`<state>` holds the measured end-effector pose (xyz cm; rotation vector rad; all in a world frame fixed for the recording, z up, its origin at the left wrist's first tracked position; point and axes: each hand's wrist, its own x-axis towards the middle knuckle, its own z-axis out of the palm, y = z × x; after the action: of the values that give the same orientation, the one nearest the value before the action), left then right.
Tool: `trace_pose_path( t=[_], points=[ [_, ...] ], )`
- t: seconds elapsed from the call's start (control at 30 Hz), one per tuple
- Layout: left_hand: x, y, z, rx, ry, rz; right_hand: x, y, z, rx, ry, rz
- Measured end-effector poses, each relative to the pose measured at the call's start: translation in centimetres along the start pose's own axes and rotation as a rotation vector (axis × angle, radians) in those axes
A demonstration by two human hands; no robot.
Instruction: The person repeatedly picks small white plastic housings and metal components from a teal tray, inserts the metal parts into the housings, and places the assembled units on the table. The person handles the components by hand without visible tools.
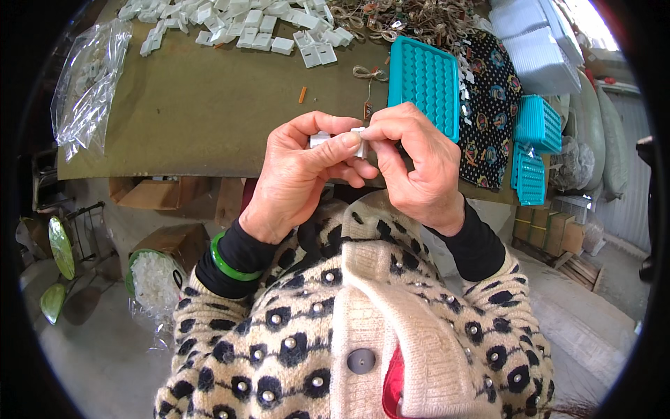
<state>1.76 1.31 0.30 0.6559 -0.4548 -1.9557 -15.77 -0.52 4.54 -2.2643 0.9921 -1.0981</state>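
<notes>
My left hand (293, 164) is closed around a small white plastic casing (319, 140), part of which shows between thumb and fingers. A white piece (361, 148) shows at the fingertips, where both hands meet; whether it belongs to the same casing I cannot tell. My right hand (417, 157) pinches at this piece with thumb and forefinger. Just beyond the fingertips a small component (368, 109) sits on a thin wire, which runs up to a coiled beige cord (370, 72) on the table. The fingers hide much of what they grip.
White casings (262, 28) are heaped along the table's (195, 105) far side, with tangled corded parts (412, 17) to their right. A teal tray (426, 84) lies near my right hand beside patterned dark cloth (492, 105). An orange strip (302, 94) and a clear bag (91, 84) lie leftward.
</notes>
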Motion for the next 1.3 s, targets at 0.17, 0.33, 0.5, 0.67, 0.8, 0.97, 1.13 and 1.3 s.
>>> trace_pose_path(
  t=[0.17, 0.33, 0.5, 0.67, 0.8, 0.97, 1.13, 1.3],
  points=[
    [0.0, 0.3, -0.2, -0.038, 0.006, -0.045, 0.2, 0.3, -0.6, 0.037, -0.025, 0.122],
    [0.1, 0.2, -0.1, -0.006, 0.010, -0.034, 0.3, 0.7, -0.7, -0.012, -0.072, 0.079],
    [0.1, 0.0, -0.3, 0.091, 0.012, 0.022, 0.7, 0.6, 0.1, 0.015, -0.071, 0.026],
    [0.2, 0.6, -0.9, -0.114, -0.034, -0.094, 2.8, 1.7, -2.3, -0.039, -0.249, 0.010],
    [0.8, 1.2, -1.4, -0.270, -0.095, -0.115, 4.4, 3.3, -2.2, -0.588, -0.422, -0.267],
    [0.4, 1.3, -1.7, -0.251, 0.015, -0.100, 5.3, 4.7, -0.6, -0.799, -0.567, -0.392],
    [0.0, 1.6, -2.2, -0.162, 0.025, -0.039, 6.1, 5.6, 0.0, -0.754, -0.591, -0.414],
    [-0.4, 2.3, -2.1, -0.155, 0.058, 0.052, 7.2, 4.9, -0.2, -0.346, -0.475, -0.250]
  ],
)
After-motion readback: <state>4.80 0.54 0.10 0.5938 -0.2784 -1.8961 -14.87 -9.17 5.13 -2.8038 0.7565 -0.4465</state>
